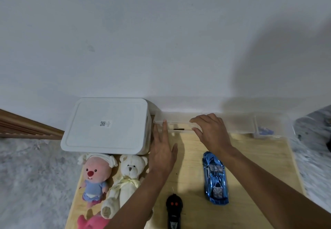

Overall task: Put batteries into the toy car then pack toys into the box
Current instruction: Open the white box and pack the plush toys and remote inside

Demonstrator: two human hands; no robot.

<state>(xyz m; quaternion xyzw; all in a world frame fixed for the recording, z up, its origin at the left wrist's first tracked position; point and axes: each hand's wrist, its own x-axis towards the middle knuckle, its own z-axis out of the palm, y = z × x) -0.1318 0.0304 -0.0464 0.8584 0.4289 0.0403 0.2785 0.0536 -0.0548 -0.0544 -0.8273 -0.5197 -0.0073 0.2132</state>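
Note:
A shiny blue toy car (215,176) stands on the wooden table (259,175), with a black remote control (173,210) to its left near the front edge. A long clear plastic case (232,123) lies against the wall; a small dark object (179,129) shows inside it. My right hand (212,132) reaches over the case, fingers on top and thumb under its front edge. My left hand (162,152) is stretched flat, a fingertip touching the case's left end. A white storage box (105,124) with its lid on sits at the back left.
In front of the white box lie a pink-faced plush doll (95,176), a white teddy bear (125,180) and a pink plush (89,223). A small clear box (265,131) holding something blue sits at the back right. Grey carpet surrounds the table.

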